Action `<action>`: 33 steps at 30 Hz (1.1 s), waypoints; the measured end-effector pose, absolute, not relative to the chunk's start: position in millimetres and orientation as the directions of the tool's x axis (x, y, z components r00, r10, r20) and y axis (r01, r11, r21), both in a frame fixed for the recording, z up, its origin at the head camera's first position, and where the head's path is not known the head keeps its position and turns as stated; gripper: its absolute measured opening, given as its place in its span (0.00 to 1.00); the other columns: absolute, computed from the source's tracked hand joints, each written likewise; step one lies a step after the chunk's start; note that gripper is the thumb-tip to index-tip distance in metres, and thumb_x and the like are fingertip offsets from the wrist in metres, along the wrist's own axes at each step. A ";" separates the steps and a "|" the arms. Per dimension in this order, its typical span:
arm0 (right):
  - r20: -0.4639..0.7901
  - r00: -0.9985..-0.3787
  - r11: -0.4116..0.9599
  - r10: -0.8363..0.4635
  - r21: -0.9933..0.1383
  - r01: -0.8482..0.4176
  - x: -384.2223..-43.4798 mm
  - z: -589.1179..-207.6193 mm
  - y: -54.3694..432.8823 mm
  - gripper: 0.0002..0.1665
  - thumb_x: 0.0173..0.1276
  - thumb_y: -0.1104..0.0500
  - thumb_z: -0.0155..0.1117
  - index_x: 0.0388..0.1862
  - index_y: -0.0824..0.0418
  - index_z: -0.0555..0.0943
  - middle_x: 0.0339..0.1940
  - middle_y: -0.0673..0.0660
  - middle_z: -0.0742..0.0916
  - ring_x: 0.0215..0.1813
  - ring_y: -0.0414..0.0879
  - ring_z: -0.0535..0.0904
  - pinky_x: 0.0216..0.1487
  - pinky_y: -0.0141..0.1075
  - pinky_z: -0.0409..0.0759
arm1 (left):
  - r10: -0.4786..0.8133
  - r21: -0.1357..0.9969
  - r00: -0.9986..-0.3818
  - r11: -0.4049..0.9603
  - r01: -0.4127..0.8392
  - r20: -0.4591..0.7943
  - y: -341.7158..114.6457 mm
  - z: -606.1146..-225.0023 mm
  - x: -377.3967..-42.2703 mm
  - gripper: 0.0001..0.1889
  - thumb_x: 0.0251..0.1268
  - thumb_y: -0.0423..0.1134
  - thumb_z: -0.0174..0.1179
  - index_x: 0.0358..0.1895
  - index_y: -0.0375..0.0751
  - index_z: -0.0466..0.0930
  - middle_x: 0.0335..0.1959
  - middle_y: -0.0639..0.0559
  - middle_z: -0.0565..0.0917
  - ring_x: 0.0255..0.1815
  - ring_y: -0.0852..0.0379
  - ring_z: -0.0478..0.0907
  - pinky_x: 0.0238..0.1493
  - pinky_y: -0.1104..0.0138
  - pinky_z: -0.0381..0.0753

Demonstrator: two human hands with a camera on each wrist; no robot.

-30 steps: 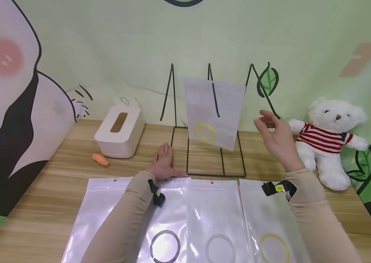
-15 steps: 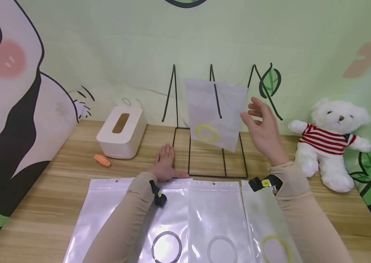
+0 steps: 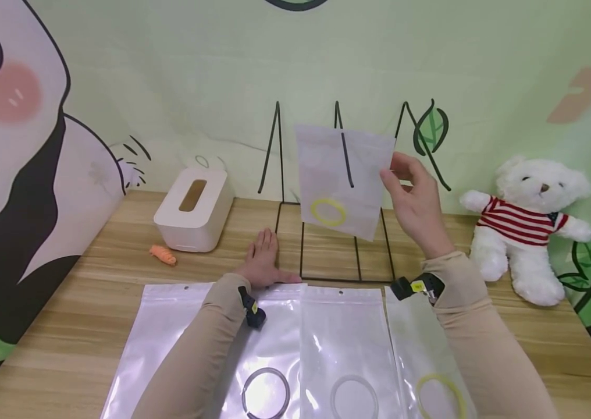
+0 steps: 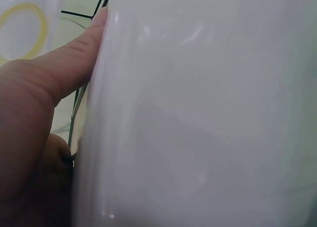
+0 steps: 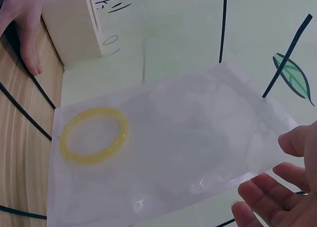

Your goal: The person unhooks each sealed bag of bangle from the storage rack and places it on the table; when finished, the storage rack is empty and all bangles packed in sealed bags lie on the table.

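Note:
A white zip bag (image 3: pixel 349 157) with a yellow ring (image 3: pixel 328 212) inside hangs on the middle hook of the black wire rack (image 3: pixel 348 281). My right hand (image 3: pixel 417 198) is at its right edge, thumb tip overlapping the bag's front. In the right wrist view a gap shows between the thumb and the loosely bent fingers (image 5: pixel 262 195), with the bag's edge in it. My left hand (image 3: pixel 261 259) rests on the table by the rack's front left corner, its thumb (image 4: pixel 74 58) extended beside a glossy bag in the left wrist view.
Several bags lie along the near side, one with a dark ring (image 3: pixel 266 393), one with a pale ring (image 3: pixel 354 398). A white tissue box (image 3: pixel 193 203) and orange object (image 3: pixel 162 255) stand left; a teddy bear (image 3: pixel 523 227) sits right.
My right hand has moved left from the end of the right hook to the right edge of the hanging bag. The left hand has stayed in place.

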State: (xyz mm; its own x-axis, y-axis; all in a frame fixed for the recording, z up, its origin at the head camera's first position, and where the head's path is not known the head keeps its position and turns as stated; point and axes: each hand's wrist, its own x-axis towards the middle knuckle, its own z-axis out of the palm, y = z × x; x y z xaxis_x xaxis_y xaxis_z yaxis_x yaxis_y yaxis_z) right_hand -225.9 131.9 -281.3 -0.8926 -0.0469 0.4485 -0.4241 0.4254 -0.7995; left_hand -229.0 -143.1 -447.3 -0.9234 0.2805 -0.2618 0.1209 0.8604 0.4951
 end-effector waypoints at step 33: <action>0.545 -0.838 0.342 0.033 -0.794 -0.503 -249.9 -292.4 128.6 0.19 0.72 0.51 0.61 0.47 0.65 0.84 0.40 0.60 0.86 0.37 0.44 0.78 0.32 0.28 0.74 | 0.275 0.489 -0.921 0.865 0.112 -0.275 -142.1 -449.0 -230.9 0.68 0.52 0.67 0.65 0.74 0.29 0.25 0.76 0.36 0.24 0.76 0.45 0.20 0.73 0.49 0.25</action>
